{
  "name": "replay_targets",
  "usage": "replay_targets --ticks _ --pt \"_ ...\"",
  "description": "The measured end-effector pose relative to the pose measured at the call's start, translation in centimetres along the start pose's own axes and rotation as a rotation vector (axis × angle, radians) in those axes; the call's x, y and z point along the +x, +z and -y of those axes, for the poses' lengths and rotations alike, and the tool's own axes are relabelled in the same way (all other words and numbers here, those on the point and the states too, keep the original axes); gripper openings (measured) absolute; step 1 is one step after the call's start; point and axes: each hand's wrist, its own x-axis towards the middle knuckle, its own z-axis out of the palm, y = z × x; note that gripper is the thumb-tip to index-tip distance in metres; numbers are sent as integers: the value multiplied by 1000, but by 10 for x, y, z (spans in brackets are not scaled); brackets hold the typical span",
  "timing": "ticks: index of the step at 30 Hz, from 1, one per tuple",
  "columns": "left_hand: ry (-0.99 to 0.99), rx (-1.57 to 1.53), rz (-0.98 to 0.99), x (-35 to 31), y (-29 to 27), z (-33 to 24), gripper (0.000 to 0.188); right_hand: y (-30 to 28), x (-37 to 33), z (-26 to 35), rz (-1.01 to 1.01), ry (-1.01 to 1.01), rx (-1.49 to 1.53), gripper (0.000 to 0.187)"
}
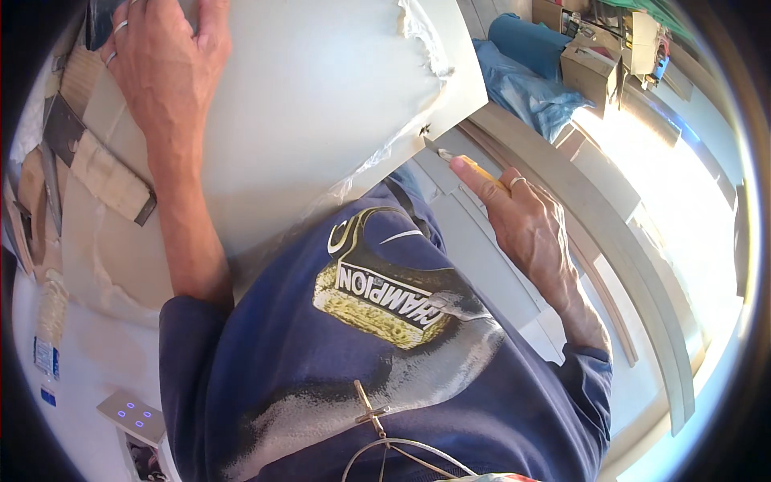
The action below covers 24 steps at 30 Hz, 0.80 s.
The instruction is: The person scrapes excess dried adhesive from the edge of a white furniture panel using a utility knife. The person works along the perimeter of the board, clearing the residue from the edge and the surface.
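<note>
A large pale, smooth panel (305, 88) spans the upper middle, with a ragged, whitish torn strip (384, 154) along its near and right edges. My left hand (173, 60) is at the panel's upper left, fingers curled around a dark object (98, 26) mostly cut off by the top of the picture. On the right, my right hand (526, 213) grips a yellow-handled utility knife (474, 170), thumb along the handle. Its bare blade points up-left at the panel's near right edge, close beside a small dark mark (425, 129). Whether blade and panel touch, I cannot tell.
Wooden-handled tools, including a wide scraper (108, 173), and a brush (50, 313) lie left. A small metal plate with lit blue rings (131, 418) is lower left. Blue plastic sheeting (526, 92), a cardboard box (590, 68) and long curved boards (642, 265) fill the right.
</note>
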Motion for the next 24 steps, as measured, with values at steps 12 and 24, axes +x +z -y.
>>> replay_targets --ticks 12,24 --pt "9 5 -18 4 -12 -3 27 -8 12 -2 62 -72 -47 65" --pt "-38 -62 -6 1 -15 1 26 -18 22 14 187 5 -16 51"
